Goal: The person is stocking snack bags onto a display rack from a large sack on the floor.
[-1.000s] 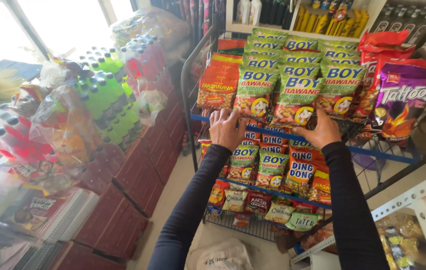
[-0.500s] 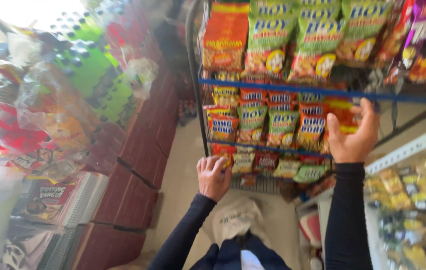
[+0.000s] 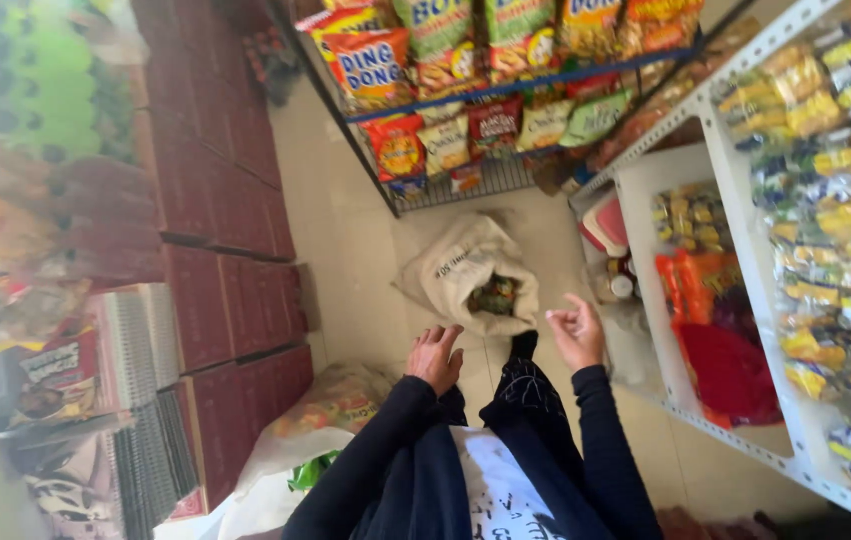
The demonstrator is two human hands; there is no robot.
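Both of my hands hang empty over the shop floor, in black sleeves. Left hand (image 3: 436,357) is palm down with its fingers spread loosely apart, gripping nothing. Right hand (image 3: 576,330) is just beside it, palm turned inward, fingers lightly curled and apart, also holding nothing.

Going left to right: at the far left stand blurred stacks of shrink-wrapped packs (image 3: 56,360), and beside them a wall of dark red cartons (image 3: 216,190) runs from near to far. Near my left elbow, on the floor, lies a plastic bag of snack packets (image 3: 331,405). Straight beyond my hands, on the pale tiled floor (image 3: 346,250), sits an open cloth sack (image 3: 466,270), cream coloured, mouth facing me, with green packets showing inside. It is the nearest thing to both hands, though neither touches it. My dark trouser leg and foot (image 3: 526,385) reach to the sack's near edge.

Farther off, a wire rack (image 3: 516,90) with a blue rail holds rows of bright snack bags in orange, red, green and yellow. To the right stands a white metal shelf unit (image 3: 716,120): yellow wrapped packets fill its upper level, and lower down sit orange packs, a red bag (image 3: 731,375) and a pink-lidded container (image 3: 606,225).
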